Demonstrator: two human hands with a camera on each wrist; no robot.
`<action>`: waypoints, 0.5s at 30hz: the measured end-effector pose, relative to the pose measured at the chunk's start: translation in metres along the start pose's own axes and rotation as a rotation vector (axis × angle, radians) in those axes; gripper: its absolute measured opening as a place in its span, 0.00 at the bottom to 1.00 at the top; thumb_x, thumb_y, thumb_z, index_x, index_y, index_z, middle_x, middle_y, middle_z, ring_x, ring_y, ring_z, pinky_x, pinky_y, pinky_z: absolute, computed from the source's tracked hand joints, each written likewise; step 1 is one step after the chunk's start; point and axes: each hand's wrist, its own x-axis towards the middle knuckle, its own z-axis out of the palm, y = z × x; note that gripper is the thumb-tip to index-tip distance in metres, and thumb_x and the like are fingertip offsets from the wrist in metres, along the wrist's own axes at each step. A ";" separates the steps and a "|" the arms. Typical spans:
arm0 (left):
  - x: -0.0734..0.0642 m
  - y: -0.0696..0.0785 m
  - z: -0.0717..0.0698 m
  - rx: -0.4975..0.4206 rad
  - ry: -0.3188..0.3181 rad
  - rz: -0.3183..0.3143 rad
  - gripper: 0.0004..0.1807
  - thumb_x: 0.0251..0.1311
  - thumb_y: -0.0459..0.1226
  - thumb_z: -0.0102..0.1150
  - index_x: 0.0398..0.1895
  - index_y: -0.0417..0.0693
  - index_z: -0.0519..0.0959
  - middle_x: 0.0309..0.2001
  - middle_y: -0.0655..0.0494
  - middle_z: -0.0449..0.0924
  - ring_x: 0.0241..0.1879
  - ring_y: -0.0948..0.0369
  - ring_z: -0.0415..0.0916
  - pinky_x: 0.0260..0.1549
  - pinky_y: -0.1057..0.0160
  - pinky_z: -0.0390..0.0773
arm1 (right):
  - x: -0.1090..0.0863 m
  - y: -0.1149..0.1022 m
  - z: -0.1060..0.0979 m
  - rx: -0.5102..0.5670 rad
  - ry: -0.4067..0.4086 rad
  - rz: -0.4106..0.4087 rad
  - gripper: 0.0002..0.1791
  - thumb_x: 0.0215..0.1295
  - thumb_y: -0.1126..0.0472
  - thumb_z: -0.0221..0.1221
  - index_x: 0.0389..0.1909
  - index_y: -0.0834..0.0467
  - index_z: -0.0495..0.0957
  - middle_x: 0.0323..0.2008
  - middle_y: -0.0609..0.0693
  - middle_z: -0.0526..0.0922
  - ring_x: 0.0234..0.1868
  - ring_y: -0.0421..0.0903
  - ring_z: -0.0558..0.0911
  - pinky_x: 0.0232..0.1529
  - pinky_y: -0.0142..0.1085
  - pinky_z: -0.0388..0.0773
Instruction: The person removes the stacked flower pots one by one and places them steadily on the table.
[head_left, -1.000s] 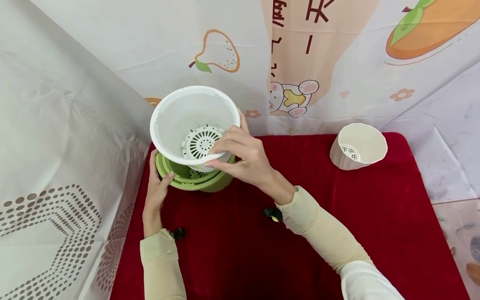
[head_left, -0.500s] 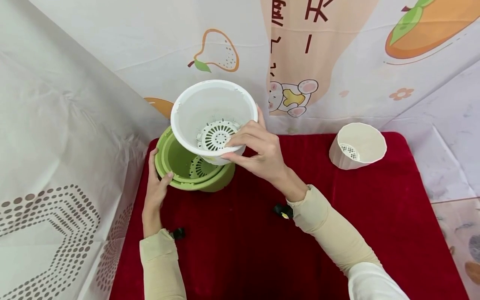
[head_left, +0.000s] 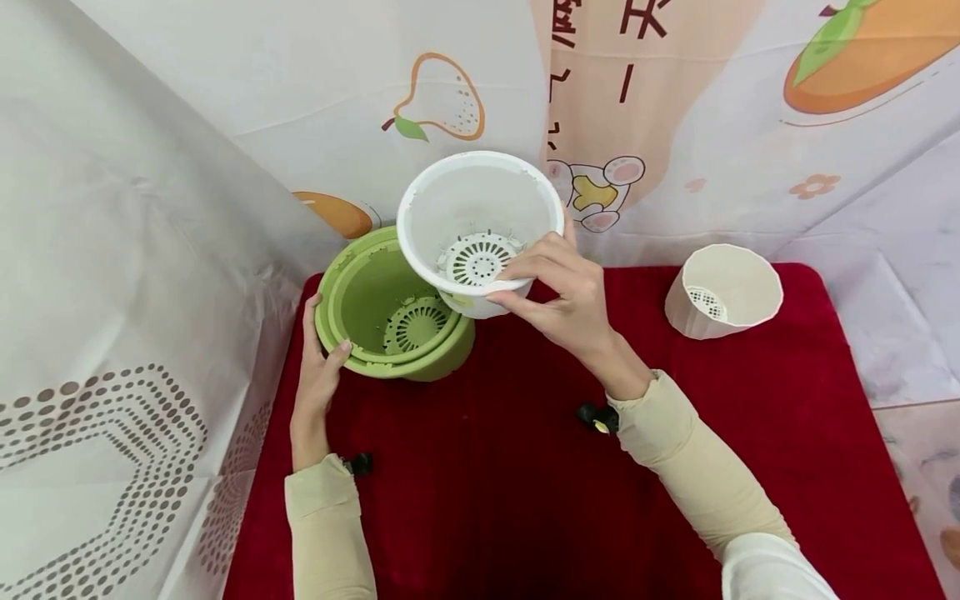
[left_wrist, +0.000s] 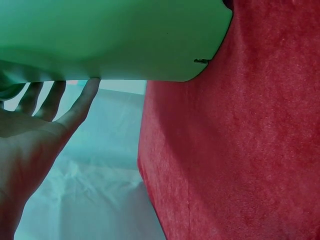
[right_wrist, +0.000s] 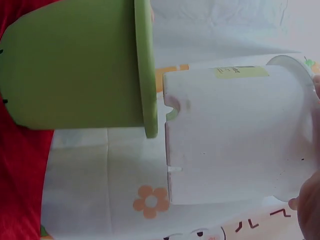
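My right hand pinches the rim of a white plastic flower pot, thumb outside and fingers over the edge. The pot is tilted, showing a slotted, raised base inside. In the right wrist view, the white pot's side bears a pale yellow label, and its notched bottom is apart from the green rim. My left hand holds the nested green flower pots at the left of their rim, thumb on the near edge. Its fingers lie along the green wall in the left wrist view. Another slotted base shows inside the green pots.
A cream ribbed pot with a perforated base stands at the back right of the red cloth-covered table. Printed fabric hangs close behind the table and along its left side.
The white pot has moved right and slightly up with my right hand, from over the green pots to beside and above their right rim. My left hand stays on the green pots.
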 end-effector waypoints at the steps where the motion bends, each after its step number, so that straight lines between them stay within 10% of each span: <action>1: 0.000 -0.001 0.001 -0.003 0.000 -0.005 0.44 0.60 0.26 0.52 0.79 0.55 0.49 0.75 0.49 0.51 0.64 0.52 0.64 0.56 0.68 0.71 | -0.001 0.000 -0.002 -0.010 0.001 0.006 0.16 0.53 0.53 0.75 0.22 0.62 0.86 0.23 0.51 0.84 0.31 0.46 0.79 0.68 0.65 0.51; 15: 0.000 -0.002 0.001 0.030 0.020 0.004 0.45 0.58 0.25 0.50 0.79 0.55 0.50 0.76 0.51 0.50 0.62 0.53 0.65 0.57 0.70 0.69 | -0.015 0.008 -0.028 -0.070 0.064 0.055 0.17 0.53 0.52 0.74 0.23 0.63 0.86 0.23 0.53 0.85 0.30 0.48 0.78 0.68 0.64 0.51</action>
